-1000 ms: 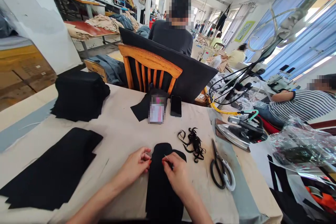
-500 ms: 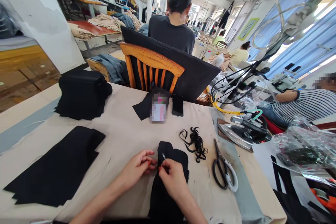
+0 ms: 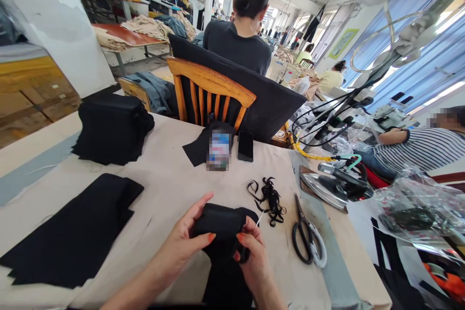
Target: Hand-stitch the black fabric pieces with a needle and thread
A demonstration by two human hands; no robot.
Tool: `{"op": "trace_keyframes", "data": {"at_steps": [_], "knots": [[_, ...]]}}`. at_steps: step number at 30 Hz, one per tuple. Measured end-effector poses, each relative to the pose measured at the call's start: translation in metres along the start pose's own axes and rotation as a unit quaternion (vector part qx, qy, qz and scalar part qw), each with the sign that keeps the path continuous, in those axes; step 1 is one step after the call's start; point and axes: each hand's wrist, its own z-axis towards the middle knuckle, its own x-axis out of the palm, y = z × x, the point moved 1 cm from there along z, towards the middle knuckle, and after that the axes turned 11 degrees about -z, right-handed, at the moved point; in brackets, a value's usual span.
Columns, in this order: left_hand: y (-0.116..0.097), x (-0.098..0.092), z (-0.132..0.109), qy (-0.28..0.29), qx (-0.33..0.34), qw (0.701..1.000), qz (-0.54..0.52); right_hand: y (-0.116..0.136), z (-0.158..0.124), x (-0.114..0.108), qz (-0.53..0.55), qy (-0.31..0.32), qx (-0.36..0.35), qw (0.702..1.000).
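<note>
A black fabric piece (image 3: 221, 223) is lifted and folded between my two hands above the cloth-covered table. My left hand (image 3: 183, 230) grips its left side, thumb in front and fingers behind. My right hand (image 3: 254, 252) pinches its right edge and also holds a thin metal-tipped tool (image 3: 259, 218) pointing up and right; the tool's exact kind is unclear. More black fabric (image 3: 227, 283) lies flat below the hands. To the right lie black fabric strips (image 3: 271, 201) and large scissors (image 3: 308, 237), one handle wrapped in white.
Two stacks of black fabric, a tall one (image 3: 111, 128) and a flatter one (image 3: 72, 232), occupy the left. A phone (image 3: 245, 147) and a blurred packet (image 3: 218, 150) lie at the back. An iron (image 3: 327, 189) rests at right. A person (image 3: 238, 43) sits beyond the chair (image 3: 210, 82).
My left hand has taken hold of the fabric, which is now raised and folded over. My right hand has turned, swinging the tool's tip to the right.
</note>
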Motion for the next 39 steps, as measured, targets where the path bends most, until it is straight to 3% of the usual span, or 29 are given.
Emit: {"op": "trace_keyframes", "data": {"at_steps": [7, 11, 13, 15, 17, 19, 21, 23, 26, 29, 35, 39], "knots": [[0.001, -0.006, -0.003, 0.021, -0.010, 1.000, -0.020, 0.002, -0.001, 0.003, 0.049, 0.019, -0.003, 0.999], [0.006, -0.011, 0.002, -0.013, 0.061, 0.996, 0.060, 0.003, -0.001, 0.006, 0.042, -0.012, -0.034, 0.998], [0.007, -0.012, 0.002, -0.050, 0.102, 0.987, 0.115, 0.009, -0.004, 0.012, 0.005, -0.046, -0.062, 0.997], [0.008, -0.011, 0.000, -0.050, 0.081, 0.990, 0.107, 0.018, -0.007, 0.021, -0.101, -0.018, -0.079, 0.992], [0.006, -0.007, -0.004, -0.025, 0.020, 0.998, 0.048, 0.027, -0.010, 0.032, -0.227, 0.065, -0.087, 0.968], [0.000, -0.003, -0.008, -0.011, -0.021, 1.000, -0.002, 0.034, -0.011, 0.039, -0.288, 0.098, -0.111, 0.946], [-0.007, -0.001, -0.009, -0.006, -0.021, 1.000, -0.019, 0.039, -0.010, 0.039, -0.323, 0.045, -0.177, 0.928], [-0.012, -0.002, -0.007, 0.002, -0.007, 1.000, -0.022, 0.040, -0.007, 0.036, -0.392, 0.005, -0.248, 0.886], [-0.015, -0.008, -0.001, 0.015, 0.014, 1.000, 0.008, 0.037, 0.000, 0.032, -0.502, 0.004, -0.313, 0.806], [-0.019, -0.014, 0.005, 0.018, 0.022, 0.999, 0.039, 0.034, 0.008, 0.033, -0.556, 0.014, -0.352, 0.753], [-0.036, -0.021, 0.005, -0.015, 0.012, 0.997, 0.070, 0.039, 0.015, 0.041, -0.617, 0.064, -0.375, 0.689], [-0.040, -0.021, 0.005, -0.031, 0.003, 0.996, 0.081, 0.043, 0.018, 0.045, -0.604, 0.052, -0.380, 0.698]]}}
